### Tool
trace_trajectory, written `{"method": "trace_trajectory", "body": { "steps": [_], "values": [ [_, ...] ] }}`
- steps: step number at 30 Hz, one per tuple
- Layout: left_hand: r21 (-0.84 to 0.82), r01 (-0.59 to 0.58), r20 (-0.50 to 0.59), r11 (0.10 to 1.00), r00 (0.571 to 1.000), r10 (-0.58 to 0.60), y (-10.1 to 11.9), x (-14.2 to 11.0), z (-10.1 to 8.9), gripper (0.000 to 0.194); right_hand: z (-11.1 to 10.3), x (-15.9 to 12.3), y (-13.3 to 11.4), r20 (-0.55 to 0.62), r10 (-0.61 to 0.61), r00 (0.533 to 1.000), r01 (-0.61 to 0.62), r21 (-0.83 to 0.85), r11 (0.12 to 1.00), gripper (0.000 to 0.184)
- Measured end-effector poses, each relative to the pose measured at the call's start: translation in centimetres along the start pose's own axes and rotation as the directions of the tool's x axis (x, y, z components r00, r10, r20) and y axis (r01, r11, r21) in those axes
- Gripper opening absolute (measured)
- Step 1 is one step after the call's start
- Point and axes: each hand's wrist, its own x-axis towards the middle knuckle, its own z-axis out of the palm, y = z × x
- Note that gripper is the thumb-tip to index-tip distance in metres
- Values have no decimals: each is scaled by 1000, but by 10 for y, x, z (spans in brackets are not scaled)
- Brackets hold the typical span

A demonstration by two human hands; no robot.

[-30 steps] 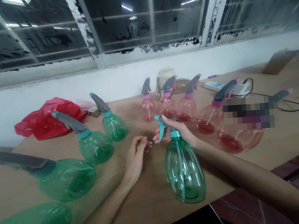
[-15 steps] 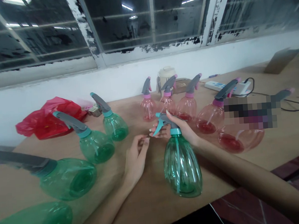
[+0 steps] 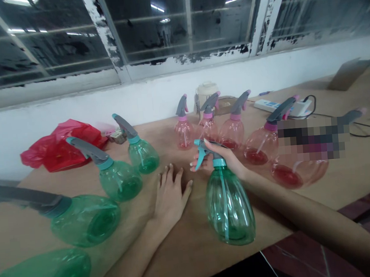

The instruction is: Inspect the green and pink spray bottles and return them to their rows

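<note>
Near the front edge of the bench [image 3: 178, 265], the green bottle [image 3: 230, 209] is in the right hand [image 3: 226, 156], whose grip is closed round the grey spray head, thumb on top and fingers about the trigger [image 3: 200, 159]; whether its base touches the surface cannot be told. Left of it, the left hand [image 3: 171, 198] lies palm down, its grip wide and holding nothing visible. The likeliest mishap is a slip: the hold is on the head alone, so loosened fingers could let the bottle topple over the edge to the tiled floor [image 3: 295, 259]. A wide sweep of an arm might also knock the pink bottles [image 3: 230, 132] on the right or the other green bottles [image 3: 120, 176] on the left. The surface is plain brown, running back to a white wall [image 3: 153, 99] below dark windows [image 3: 155, 31] with flaking frames and reflected lamps. A red bag [image 3: 67, 146] lies at the back left; at the back right sits a power strip [image 3: 267, 106], its black cable [image 3: 367, 135] loosely looped.
</note>
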Motion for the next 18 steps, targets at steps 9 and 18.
{"method": "trace_trajectory", "body": {
  "steps": [9, 18],
  "values": [
    [1, -35, 42, 999, 998, 35, -1, 1, -3, 46, 6, -4, -3, 79, 41, 996, -41, 1, 999, 28],
    [-59, -49, 32, 997, 998, 51, 2, 0, -5, 42, 1, -2, -2, 76, 73, 994, -71, -31, 997, 41]
  ]
}}
